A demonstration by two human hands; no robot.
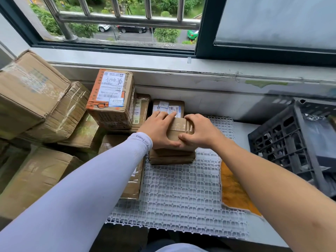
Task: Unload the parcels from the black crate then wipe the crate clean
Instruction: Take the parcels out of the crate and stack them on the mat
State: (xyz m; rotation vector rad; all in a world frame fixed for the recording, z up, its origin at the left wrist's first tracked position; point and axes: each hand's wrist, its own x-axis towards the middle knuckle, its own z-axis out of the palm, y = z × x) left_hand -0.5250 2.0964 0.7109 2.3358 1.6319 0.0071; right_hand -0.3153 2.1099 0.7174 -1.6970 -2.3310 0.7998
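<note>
both hands [179,132] curled round small parcel [181,129], atop flat box [171,157]

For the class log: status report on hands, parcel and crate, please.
Both hands, left hand and right hand, grip small parcel atop a short stack. Black crate at right, still holding items. Nothing blocking.

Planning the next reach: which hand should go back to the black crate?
Right. The black crate sits on the right hand's side; the left hand would cross over. Both now grip the small parcel.

head view — steeply downward, close
</note>
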